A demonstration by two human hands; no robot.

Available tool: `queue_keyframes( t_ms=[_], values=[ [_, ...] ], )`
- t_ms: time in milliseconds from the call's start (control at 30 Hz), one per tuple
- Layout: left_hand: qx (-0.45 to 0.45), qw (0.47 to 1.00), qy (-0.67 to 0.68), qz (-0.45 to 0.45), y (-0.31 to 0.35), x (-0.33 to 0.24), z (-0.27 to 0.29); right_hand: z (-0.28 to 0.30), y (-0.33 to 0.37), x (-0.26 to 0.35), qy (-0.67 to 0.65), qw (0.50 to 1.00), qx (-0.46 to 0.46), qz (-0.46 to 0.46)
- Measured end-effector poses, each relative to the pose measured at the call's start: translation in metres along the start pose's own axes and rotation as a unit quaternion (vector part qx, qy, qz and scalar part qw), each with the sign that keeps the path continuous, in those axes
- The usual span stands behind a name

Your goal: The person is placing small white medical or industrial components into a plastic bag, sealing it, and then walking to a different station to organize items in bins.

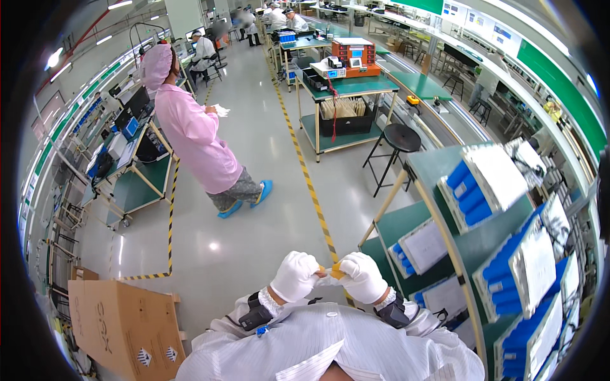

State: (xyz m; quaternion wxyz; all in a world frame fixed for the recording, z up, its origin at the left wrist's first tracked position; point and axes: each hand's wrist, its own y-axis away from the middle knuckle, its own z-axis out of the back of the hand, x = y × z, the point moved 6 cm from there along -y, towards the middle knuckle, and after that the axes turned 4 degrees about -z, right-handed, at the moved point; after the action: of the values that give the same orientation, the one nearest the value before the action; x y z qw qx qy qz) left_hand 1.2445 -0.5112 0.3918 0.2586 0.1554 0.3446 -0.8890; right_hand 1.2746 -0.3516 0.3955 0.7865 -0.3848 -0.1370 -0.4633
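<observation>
Both my hands wear white gloves and meet in front of my chest, with wrist bands on the forearms. My left hand (295, 277) is closed, its fingers pinched together toward the right. My right hand (361, 278) is curled closed too, its fingertips facing the left ones. Between them shows a small yellow-orange patch (337, 272) at the fingers, with a pale strip (326, 280) just below. Whether these are finger covers, glove edges or a held thing, I cannot make out.
Close on my right stands a green-topped shelf rack (448, 238) with blue and white battery-like packs (524, 270). A cardboard box (127, 324) is at lower left. Ahead are a person in pink (197, 136), a black stool (401, 138) and a cart (365, 86) bearing an orange device.
</observation>
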Motion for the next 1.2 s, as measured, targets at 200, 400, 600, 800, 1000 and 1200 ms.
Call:
queue_keyframes(
  t_ms=[200,400,600,800,1000,1200],
  values=[
    [0.028,0.999,0.027,0.008,-0.089,0.152,-0.012,-0.017,-0.107,-0.115,0.003,0.997,-0.051,-0.055],
    [0.088,0.993,0.068,-0.043,-0.209,0.290,-0.026,-0.022,-0.214,-0.219,-0.019,0.986,-0.098,-0.137],
    [0.139,0.980,0.085,-0.109,-0.355,0.386,-0.046,0.022,-0.287,-0.313,0.023,0.945,-0.227,-0.234],
    [0.161,0.961,0.133,-0.183,-0.475,0.457,-0.114,0.064,-0.342,-0.432,0.065,0.916,-0.294,-0.266],
    [0.159,0.971,0.105,-0.144,-0.607,0.541,-0.155,0.126,-0.406,-0.557,0.036,0.897,-0.319,-0.305],
    [0.132,0.979,0.122,-0.095,-0.721,0.601,-0.187,0.177,-0.491,-0.655,0.019,0.895,-0.294,-0.336]
  ],
)
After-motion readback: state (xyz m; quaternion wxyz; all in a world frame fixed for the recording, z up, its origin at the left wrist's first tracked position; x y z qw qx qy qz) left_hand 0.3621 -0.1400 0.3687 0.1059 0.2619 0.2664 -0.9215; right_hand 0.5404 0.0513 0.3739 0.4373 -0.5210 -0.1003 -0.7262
